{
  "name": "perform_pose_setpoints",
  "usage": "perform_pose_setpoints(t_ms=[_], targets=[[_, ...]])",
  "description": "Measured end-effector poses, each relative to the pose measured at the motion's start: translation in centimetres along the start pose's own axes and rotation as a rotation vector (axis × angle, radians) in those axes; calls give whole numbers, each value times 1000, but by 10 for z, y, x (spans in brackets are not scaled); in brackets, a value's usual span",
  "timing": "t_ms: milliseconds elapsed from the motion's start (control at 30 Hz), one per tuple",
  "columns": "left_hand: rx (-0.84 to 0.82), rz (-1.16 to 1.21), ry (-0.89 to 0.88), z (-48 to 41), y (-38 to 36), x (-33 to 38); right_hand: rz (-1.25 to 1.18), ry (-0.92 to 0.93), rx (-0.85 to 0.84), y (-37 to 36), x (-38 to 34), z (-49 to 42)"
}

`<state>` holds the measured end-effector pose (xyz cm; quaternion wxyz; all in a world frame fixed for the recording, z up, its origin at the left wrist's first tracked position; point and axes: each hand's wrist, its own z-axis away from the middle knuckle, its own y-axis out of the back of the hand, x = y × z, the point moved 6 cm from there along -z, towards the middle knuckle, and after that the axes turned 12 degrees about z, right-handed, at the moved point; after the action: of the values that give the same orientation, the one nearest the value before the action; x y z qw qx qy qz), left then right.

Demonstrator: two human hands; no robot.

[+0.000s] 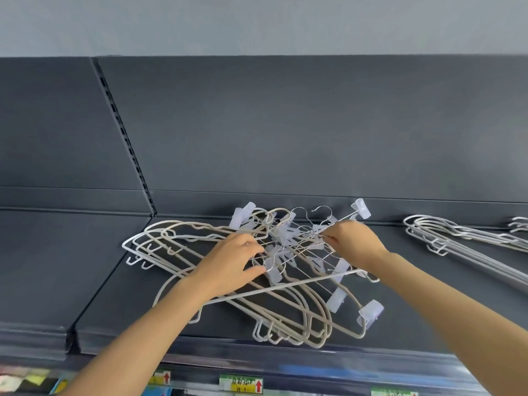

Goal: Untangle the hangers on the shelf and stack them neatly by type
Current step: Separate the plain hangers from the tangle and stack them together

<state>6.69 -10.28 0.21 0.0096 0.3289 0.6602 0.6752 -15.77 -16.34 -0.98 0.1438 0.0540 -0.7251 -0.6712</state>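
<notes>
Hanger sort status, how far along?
Done: a neat white hanger stack sits at right. In hand: the right hand pinches the wire of a clip hanger while the left hand grips the tangled pile. Left: nearly all of that pile, beige and clip hangers mixed.

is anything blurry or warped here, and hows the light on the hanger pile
Head view: the tangled hangers, left hand and right hand look fairly sharp. Head view, bottom edge: the price labels are smeared. The slotted upright leans strongly, likely wide-angle distortion. Light is soft and even, with faint shadows under the hangers and no glare.
</notes>
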Motion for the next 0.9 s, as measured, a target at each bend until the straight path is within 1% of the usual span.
perform_pose_setpoints(t_ms=[100, 233, 300, 400, 467, 567, 633, 733, 900], targets=[[-16, 2, 3, -1, -4, 3, -90, -70, 16, -2, 14, 1], [-30, -15, 43, 1, -5, -2, -213, -216, 0, -8, 32, 3], [-34, -34, 67, 1, -4, -5, -205, -260, -1, -12, 33, 3], [-43, -39, 97, 2, -4, -9, -126, -338, -37, -13, 32, 3], [-63, -56, 109, 3, -6, -11, -30, -278, -64, -8, 24, 2], [-72, -90, 113, 1, -8, -14, 93, -121, -90, -2, 0, 0], [-41, -80, 119, -1, -7, -16, 179, -52, -57, -1, -18, -2], [4, -67, 134, -8, -4, -22, 145, -14, -67, -3, -37, -8], [-19, -18, 170, -19, -6, -26, 25, -27, -73, -1, -42, -15]])
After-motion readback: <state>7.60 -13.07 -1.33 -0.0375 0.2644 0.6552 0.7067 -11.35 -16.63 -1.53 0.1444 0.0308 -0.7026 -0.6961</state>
